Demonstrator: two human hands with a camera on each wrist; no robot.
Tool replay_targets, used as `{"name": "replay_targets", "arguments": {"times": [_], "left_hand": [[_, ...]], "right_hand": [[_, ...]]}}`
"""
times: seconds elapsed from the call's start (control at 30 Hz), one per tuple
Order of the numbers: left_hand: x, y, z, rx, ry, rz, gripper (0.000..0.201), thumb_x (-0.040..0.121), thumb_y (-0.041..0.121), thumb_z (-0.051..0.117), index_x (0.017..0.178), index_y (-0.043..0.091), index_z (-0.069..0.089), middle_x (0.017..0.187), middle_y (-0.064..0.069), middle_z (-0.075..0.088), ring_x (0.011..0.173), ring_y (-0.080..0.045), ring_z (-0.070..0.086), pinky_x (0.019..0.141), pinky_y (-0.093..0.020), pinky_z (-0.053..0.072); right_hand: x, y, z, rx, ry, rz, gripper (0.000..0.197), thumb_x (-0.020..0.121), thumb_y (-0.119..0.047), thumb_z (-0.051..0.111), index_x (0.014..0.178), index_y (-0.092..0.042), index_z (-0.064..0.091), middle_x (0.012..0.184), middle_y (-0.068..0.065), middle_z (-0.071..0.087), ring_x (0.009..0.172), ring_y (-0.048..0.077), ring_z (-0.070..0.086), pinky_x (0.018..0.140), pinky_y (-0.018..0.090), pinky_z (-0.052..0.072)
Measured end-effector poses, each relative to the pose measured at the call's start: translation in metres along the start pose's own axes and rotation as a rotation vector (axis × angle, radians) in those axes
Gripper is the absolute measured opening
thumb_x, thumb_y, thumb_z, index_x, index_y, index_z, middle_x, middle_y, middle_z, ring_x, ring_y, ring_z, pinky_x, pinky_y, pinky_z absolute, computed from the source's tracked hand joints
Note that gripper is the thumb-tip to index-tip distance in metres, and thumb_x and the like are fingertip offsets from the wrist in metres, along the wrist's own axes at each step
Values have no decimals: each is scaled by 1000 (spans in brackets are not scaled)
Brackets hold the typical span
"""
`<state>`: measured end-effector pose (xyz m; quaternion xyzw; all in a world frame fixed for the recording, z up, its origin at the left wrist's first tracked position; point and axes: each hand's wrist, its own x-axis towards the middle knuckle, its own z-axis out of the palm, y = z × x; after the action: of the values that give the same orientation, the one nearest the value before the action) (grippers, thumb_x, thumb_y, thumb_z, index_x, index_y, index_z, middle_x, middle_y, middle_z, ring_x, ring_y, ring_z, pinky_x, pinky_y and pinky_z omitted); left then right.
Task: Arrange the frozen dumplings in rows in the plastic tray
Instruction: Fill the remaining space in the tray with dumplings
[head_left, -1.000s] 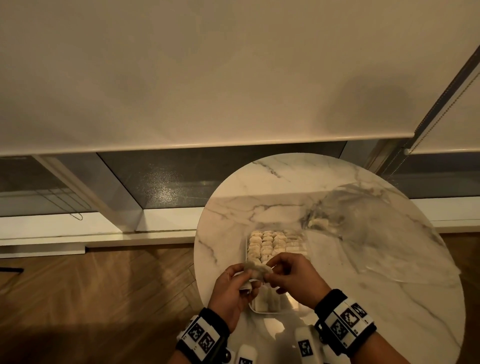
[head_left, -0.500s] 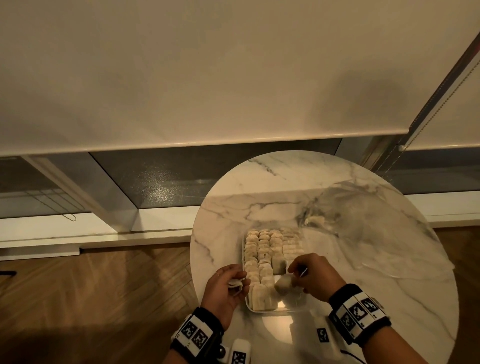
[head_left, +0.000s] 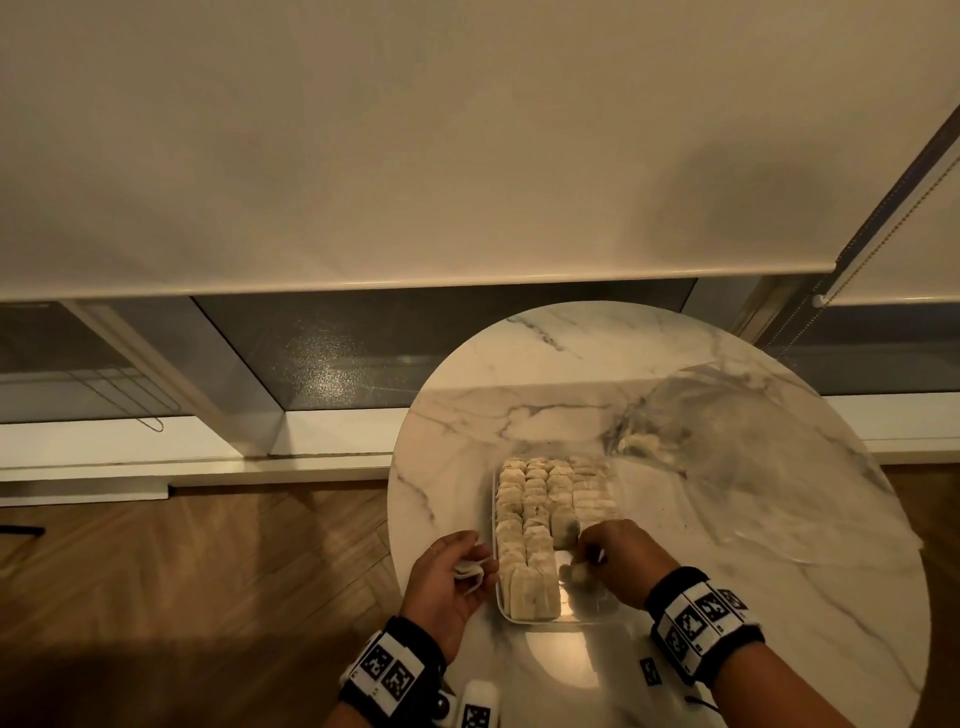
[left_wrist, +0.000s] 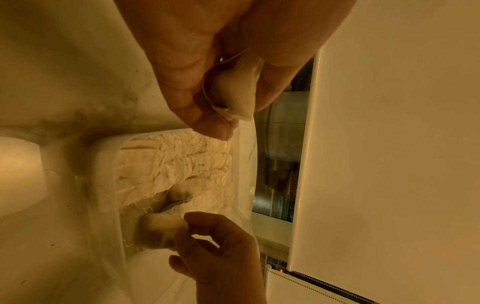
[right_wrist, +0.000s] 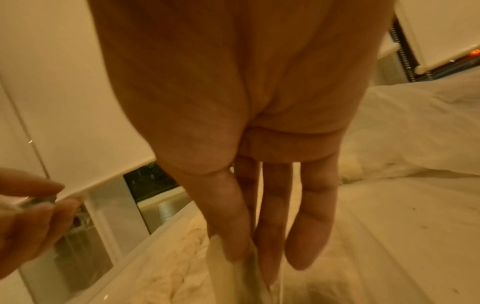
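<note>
You have split the pair: one dumpling now goes into the tray.
Your right hand (head_left: 621, 558) pinches a dumpling (head_left: 575, 573) over the tray (head_left: 566, 621) gap, lower centre of the bench (head_left: 779, 519); left hand (head_left: 441, 582) grips the other dumpling (left_wrist: 235, 90) beside it.

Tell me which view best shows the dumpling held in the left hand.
The left wrist view: the dumpling fills the frame's middle, pinched in the left hand. The head view shows it small beside the tray. The right wrist view shows only a blurred edge.
</note>
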<state>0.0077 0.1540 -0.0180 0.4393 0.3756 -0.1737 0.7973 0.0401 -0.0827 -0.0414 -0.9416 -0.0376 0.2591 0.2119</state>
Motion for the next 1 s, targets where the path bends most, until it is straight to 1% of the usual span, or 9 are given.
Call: {"name": "replay_targets", "arguments": {"times": [0.07,0.13,0.2,0.37,0.6,0.7,0.8,0.9,1.0], "left_hand": [[-1,0,0,-3,1,-2,12,92,10,63,101,3,65,86,-16,68,76,-27,65,66,-36,55],[-1,0,0,-3,2,-2,11,91,10,63,101,4,66,85,-16,68,75,-27,64,66,-36,55],[-1,0,0,-1,3,-3,12,92,10,63,101,3,66,84,-16,69,75,-27,64,68,-36,54],[-2,0,-4,-7,14,-2,12,91,11,64,101,4,66,86,-17,70,81,-30,64,69,-37,54],[-6,2,-9,-45,29,-5,10,92,9,62,100,3,65,84,-16,69,81,-31,63,69,-37,54],[-8,1,-12,-43,32,2,11,91,9,64,101,4,65,83,-16,70,81,-31,63,69,-37,54],[-8,0,-14,-50,40,18,12,91,10,64,101,4,66,84,-16,70,82,-31,64,68,-36,54],[-8,0,-14,-70,53,14,16,90,12,64,103,2,66,87,-17,69,81,-31,64,67,-36,55],[-9,-2,-11,-75,54,-5,20,89,13,65,104,1,68,89,-18,69,83,-32,63,67,-37,55]], "right_hand": [[7,-3,2,-52,-53,-10,22,89,-13,63,101,-29,72,102,-5,69,91,10,64,81,20,50],[17,-6,0,-76,-61,-6,25,87,-13,65,101,-32,71,105,-6,68,94,13,65,87,26,53],[26,-10,-4,-93,-50,8,25,83,-14,68,98,-33,71,103,-7,68,94,14,64,87,29,54],[52,-19,-9,-96,18,61,20,80,-17,66,93,-32,68,98,-6,67,92,16,63,80,29,52],[62,-20,-7,-84,108,97,19,85,-21,58,96,-34,66,105,-5,67,95,19,63,85,34,54],[57,-19,-9,-72,105,111,28,87,-15,55,106,-33,66,112,-5,64,102,19,62,88,33,53],[49,-17,-11,-31,123,173,29,83,-12,56,102,-32,67,109,-4,64,98,17,62,86,32,54],[41,-22,-6,-46,-9,190,15,84,-22,61,91,-28,72,98,-3,69,89,16,64,82,31,56],[37,-27,4,-65,-125,145,20,85,-27,60,97,-26,76,106,1,72,95,18,66,87,32,55]]}}
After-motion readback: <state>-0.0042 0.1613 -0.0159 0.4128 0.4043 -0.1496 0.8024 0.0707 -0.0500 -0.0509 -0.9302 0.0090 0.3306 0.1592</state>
